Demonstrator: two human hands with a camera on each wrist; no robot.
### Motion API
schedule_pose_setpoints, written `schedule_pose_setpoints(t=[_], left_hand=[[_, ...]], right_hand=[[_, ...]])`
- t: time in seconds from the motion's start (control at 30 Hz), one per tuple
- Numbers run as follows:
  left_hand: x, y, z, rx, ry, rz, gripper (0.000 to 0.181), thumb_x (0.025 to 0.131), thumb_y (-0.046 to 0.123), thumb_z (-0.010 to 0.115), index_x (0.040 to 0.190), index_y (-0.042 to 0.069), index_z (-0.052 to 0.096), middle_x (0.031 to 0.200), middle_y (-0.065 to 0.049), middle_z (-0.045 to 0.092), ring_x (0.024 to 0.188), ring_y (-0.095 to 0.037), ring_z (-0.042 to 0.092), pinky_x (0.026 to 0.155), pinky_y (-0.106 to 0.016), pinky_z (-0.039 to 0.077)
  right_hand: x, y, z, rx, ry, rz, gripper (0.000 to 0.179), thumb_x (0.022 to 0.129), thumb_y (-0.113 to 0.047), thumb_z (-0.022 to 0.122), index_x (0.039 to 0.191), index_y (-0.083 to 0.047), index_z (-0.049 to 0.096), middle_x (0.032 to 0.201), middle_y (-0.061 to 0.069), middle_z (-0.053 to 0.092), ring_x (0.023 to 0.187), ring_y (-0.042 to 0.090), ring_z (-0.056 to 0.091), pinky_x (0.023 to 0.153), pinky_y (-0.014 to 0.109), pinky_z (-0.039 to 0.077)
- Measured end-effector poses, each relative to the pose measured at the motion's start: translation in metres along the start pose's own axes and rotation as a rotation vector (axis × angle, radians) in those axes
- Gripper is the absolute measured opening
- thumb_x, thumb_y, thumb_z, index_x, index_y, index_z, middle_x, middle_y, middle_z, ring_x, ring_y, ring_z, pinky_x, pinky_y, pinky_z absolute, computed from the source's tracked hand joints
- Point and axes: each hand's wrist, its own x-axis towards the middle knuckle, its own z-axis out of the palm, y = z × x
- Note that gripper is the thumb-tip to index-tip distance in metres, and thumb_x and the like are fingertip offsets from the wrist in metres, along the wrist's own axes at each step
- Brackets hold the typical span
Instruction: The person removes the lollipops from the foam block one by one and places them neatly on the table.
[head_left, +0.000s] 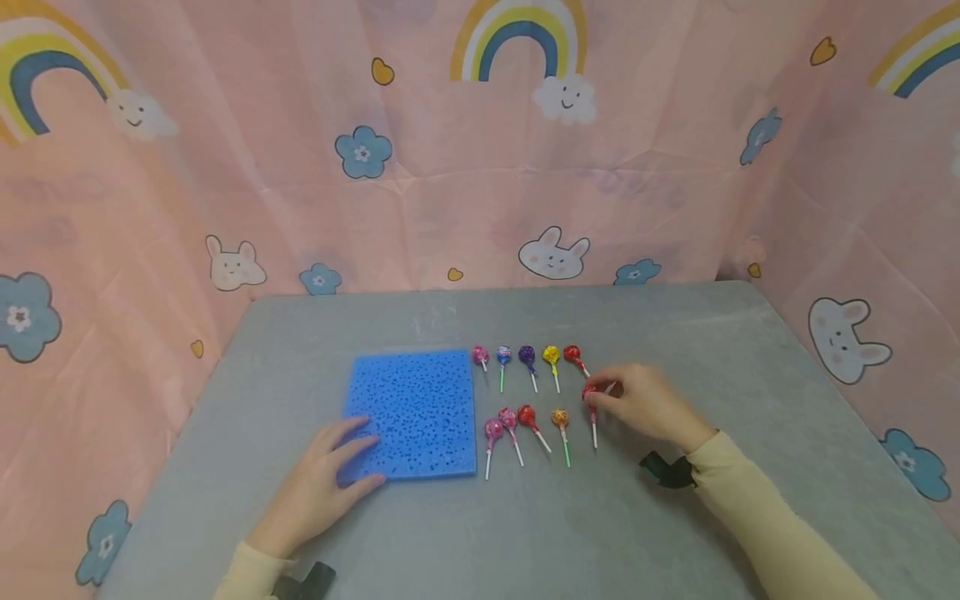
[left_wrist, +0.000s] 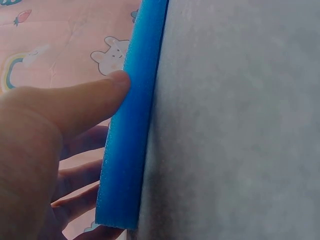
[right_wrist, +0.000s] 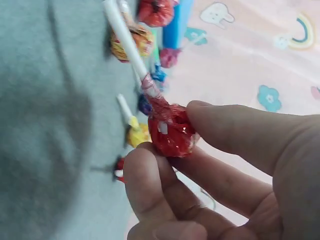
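My right hand point(head_left: 648, 404) pinches a red-wrapped lollipop point(right_wrist: 172, 134) by its candy head, between thumb and fingers. The white stick points toward me in the head view. A blue foam block point(head_left: 420, 408), its top dotted with small dark marks, lies flat on the table. On its near left corner rests my left hand point(head_left: 318, 479), fingers spread over the top. In the left wrist view the thumb touches the block's edge point(left_wrist: 131, 130). Right of the block lie other lollipops in two rows, among them a yellow one point(head_left: 551, 356) and an orange one point(head_left: 560, 417).
The far row also holds a pink lollipop point(head_left: 480, 356), a blue one point(head_left: 503, 355), a purple one point(head_left: 527, 354) and a red one point(head_left: 572, 353). Nearer lie pink and red ones. A pink printed curtain point(head_left: 450, 208) surrounds the grey table point(head_left: 525, 533) at the back and sides.
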Motion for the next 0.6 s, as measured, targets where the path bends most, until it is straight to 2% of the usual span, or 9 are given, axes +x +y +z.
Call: schedule_pose_setpoints(t=[0.1,0.2,0.33,0.5,0.6], left_hand=[[0.000,0.000,0.000,0.000,0.003,0.008,0.051,0.086,0.033,0.087,0.130,0.011,0.072,0.150,-0.013,0.057,0.141,-0.038,0.050,0.109,-0.061,0.049],[0.000,0.000,0.001,0.002,0.010,0.015,0.051,0.086,0.033,0.087,0.130,0.011,0.073,0.150,-0.013,0.057,0.140,-0.038,0.050,0.110,-0.060,0.049],[0.000,0.001,0.002,0.014,0.021,0.018,0.051,0.086,0.032,0.087,0.130,0.011,0.073,0.150,-0.013,0.058,0.140,-0.039,0.051,0.109,-0.061,0.049],[0.000,0.001,0.002,0.014,0.026,0.020,0.050,0.085,0.031,0.088,0.129,0.011,0.073,0.149,-0.013,0.058,0.140,-0.039,0.052,0.108,-0.061,0.050],[0.002,0.001,0.002,0.008,0.009,0.016,0.051,0.087,0.032,0.087,0.131,0.011,0.072,0.152,-0.012,0.055,0.143,-0.038,0.049,0.111,-0.060,0.048]], right_hand=[[0.001,0.004,0.007,-0.010,-0.048,0.004,0.014,0.096,-0.021,0.075,0.104,-0.011,0.080,0.093,0.000,0.074,0.082,0.015,0.062,0.068,0.031,0.054],[0.002,0.005,0.012,-0.020,-0.084,0.005,0.015,0.096,-0.021,0.075,0.104,-0.009,0.080,0.098,0.002,0.075,0.088,0.018,0.066,0.077,0.041,0.060],[0.003,0.005,0.015,-0.017,-0.107,0.012,0.016,0.096,-0.020,0.075,0.103,-0.008,0.080,0.101,0.004,0.076,0.096,0.022,0.067,0.087,0.049,0.060],[0.003,0.005,0.015,-0.006,-0.120,0.021,0.017,0.096,-0.020,0.075,0.105,-0.006,0.080,0.102,0.005,0.076,0.097,0.023,0.067,0.087,0.049,0.060],[0.002,0.005,0.011,-0.005,-0.105,0.030,0.022,0.096,-0.021,0.074,0.109,-0.004,0.078,0.100,0.005,0.075,0.092,0.021,0.066,0.081,0.043,0.060]])
